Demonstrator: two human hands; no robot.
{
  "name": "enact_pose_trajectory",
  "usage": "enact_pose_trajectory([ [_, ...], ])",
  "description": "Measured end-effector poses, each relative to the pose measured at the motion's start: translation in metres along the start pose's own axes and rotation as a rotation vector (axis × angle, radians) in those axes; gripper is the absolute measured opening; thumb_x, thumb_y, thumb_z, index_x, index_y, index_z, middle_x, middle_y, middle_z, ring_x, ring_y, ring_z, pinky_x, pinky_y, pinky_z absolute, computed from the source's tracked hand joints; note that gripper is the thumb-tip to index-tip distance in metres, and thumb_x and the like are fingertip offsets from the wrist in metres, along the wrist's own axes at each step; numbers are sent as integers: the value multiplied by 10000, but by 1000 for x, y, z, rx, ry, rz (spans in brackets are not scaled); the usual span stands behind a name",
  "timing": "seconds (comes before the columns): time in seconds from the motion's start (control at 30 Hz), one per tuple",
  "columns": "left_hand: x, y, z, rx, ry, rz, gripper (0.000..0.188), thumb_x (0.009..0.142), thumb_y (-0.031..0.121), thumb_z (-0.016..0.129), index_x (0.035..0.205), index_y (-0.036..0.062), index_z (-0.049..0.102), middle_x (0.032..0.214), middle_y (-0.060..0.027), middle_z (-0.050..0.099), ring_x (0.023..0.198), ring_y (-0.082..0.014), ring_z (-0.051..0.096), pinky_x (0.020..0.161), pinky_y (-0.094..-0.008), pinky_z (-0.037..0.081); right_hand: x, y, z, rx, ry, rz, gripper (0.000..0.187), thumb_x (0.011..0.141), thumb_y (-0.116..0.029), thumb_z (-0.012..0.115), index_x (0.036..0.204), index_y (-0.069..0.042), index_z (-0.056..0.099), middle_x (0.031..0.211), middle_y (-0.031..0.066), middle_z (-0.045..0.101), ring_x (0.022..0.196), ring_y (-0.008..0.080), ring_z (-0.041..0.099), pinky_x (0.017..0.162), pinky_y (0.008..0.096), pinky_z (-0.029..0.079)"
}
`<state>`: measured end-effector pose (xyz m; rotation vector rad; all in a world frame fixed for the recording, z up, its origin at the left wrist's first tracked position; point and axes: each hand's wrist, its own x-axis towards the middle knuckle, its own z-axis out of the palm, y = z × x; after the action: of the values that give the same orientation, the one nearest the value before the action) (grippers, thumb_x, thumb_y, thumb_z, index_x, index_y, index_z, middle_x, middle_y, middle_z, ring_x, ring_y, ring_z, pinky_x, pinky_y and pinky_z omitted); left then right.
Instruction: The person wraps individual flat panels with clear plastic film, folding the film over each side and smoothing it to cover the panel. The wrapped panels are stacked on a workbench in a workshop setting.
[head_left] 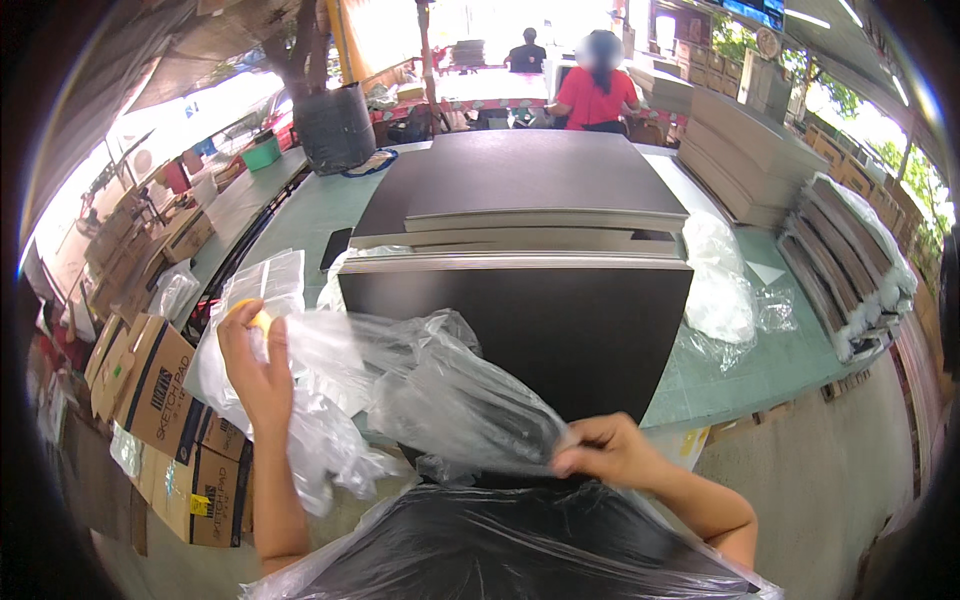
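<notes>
A crumpled clear plastic bag [450, 390] stretches between my two hands, in front of a large black board [520, 320]. My right hand [612, 450] pinches its lower right end between thumb and fingers. On the other side, my left hand [258, 360] is raised with curled fingers at the bag's left end. A small yellow thing [258, 316] shows at those fingers; its kind is unclear. Below my left hand hang more white plastic bags [325, 430]. Behind the upright board lies a stack of black-topped boards [540, 175]. Clear film over a black surface [500, 545] fills the lower edge.
Cardboard boxes [160, 390] are stacked at the left. A green table [730, 390] carries grey board stacks [745, 155], a wrapped bundle [845, 260] and white plastic [715, 280] at the right. Beyond stands a black planter [335, 130]. A person in red [600, 95] is farther back.
</notes>
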<state>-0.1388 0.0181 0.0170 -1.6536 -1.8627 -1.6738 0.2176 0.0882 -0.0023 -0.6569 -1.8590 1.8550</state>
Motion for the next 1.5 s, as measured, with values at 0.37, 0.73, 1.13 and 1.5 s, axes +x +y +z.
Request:
enact_pose_trajectory([
  [0.37, -52, 113, 62, -516, -895, -48, 175, 738, 99, 547, 887, 31, 486, 777, -167, 526, 714, -329, 540, 632, -355, 426, 12, -23, 21, -257, 42, -173, 548, 664, -212, 693, 1102, 20, 460, 1136, 165, 462, 1050, 246, 467, 888, 341, 364],
  [0.73, -26, 44, 59, -925, -1586, -117, 245, 776, 221, 585, 870, -6, 580, 741, -35, 582, 665, -115, 532, 580, -244, 434, -3, 14, -5, -29, -744, -212, 336, 824, -295, 511, 958, 10, 548, 914, 142, 567, 948, 240, 512, 790, 335, 409],
  [1.13, -60, 53, 18, 287, -1491, 292, 156, 686, 150, 558, 782, 28, 575, 683, -150, 575, 726, -294, 578, 576, -363, 453, -9, -27, -51, -746, -209, 400, 395, 785, -312, 553, 1012, 11, 551, 1043, 162, 546, 981, 262, 518, 818, 350, 419],
  [1.5, -14, 81, 4, 526, -979, 831, 85, 642, 128, 539, 663, 69, 596, 703, -86, 597, 527, -210, 577, 467, -321, 472, -18, -5, -113, -1739, -127, 412, 255, 729, -199, 534, 938, -56, 557, 877, 93, 592, 755, 254, 581, 644, 365, 462],
])
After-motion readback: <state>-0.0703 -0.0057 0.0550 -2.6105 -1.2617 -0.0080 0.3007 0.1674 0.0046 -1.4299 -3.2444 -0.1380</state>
